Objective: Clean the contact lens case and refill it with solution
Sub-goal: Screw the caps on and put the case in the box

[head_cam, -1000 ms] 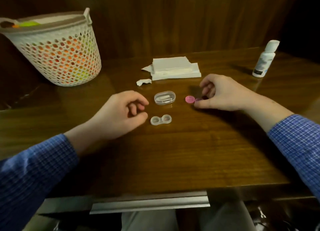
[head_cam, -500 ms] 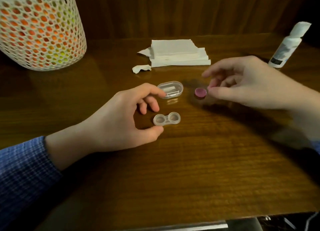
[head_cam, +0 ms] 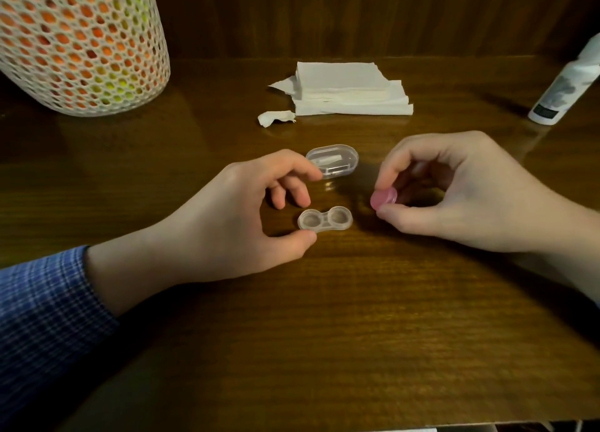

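— So where's the lens case (head_cam: pixel 325 222)?
— Flat, long axis left-right, wells up and seemingly dry, beside the left hand (head_cam: pixel 246 217), fingers loosely curved, its thumb touching.
— Right hand (head_cam: pixel 454 191)?
— Pinching the pink cap (head_cam: pixel 383 198).

You saw a pink cap (head_cam: pixel 384 198) pinched in the right hand (head_cam: pixel 454 191). The lens case (head_cam: pixel 325 222) was clear and colourless, as was the oval box (head_cam: pixel 332 161). The napkins (head_cam: pixel 349 89) and the torn scrap (head_cam: pixel 276 118) were white. The bottle (head_cam: pixel 563 90) was white with a dark band near its base. The basket (head_cam: pixel 78 42) was white with a honeycomb pattern of holes showing orange and yellow-green inside. The sleeve (head_cam: pixel 45 308) was blue with a fine check. The table (head_cam: pixel 324 334) was dark brown with a wood grain.
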Demonstrator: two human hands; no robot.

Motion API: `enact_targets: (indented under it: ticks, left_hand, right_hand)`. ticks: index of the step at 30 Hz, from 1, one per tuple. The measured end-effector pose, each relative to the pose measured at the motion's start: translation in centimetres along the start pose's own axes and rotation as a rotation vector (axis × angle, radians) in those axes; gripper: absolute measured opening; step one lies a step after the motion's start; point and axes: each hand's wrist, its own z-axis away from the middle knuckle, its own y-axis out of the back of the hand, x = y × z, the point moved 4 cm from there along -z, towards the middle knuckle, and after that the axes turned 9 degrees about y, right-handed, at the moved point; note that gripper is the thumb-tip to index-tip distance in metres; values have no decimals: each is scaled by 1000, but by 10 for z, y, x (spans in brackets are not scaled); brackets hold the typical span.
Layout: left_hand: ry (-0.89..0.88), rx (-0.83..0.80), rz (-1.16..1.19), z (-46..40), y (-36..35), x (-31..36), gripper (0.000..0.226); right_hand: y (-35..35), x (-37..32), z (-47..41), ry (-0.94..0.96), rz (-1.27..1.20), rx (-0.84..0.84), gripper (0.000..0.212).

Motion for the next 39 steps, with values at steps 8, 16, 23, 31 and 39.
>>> enact_targets:
  ticks: [8,16,23,31,39]
  left_hand:
    - [11,13,-10,0,0,1,56]
    - [47,20,7,-1,2,1,52]
    - [59,17,8,-1,2,3,51]
    - [65,17,11,-1,3,4,50]
    - [74,10,20,-1,3,4,53]
  right_hand:
    - [-25,-9,-8,73,-84,102,14]
    - [-31,-7,-10,68,-55,52,10]
    - [-34,-5,-10,52,-52,-4,9]
    - [-35,-6,-11,53,-22,-16,11]
    - [-36,-6,-12,59,-10,-31,10]
